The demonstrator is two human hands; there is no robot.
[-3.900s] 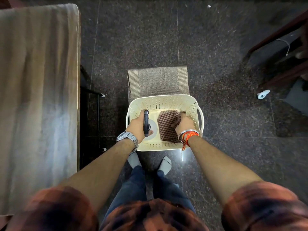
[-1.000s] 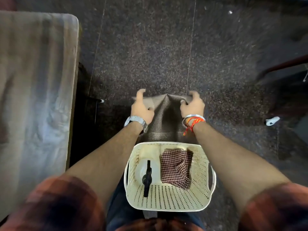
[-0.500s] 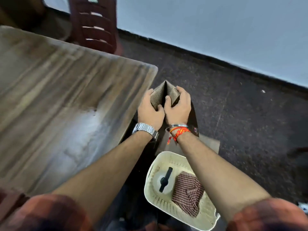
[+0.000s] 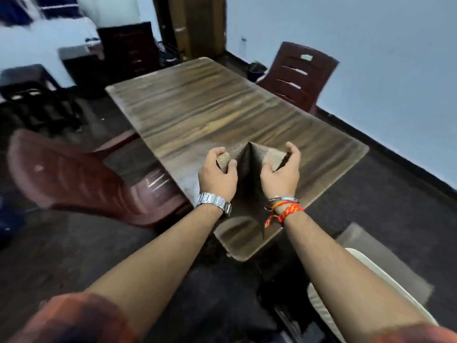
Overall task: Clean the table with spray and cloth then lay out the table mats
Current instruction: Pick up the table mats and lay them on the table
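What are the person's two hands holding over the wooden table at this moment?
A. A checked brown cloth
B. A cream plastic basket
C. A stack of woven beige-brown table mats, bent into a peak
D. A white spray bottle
C: the left hand and the right hand each grip one side of the woven beige-brown table mats, which rise to a ridge between them above the wooden table.

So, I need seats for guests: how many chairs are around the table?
2. One brown chair at the table's left side, near the left hand; another chair at the far right edge. Others may lie outside the view.
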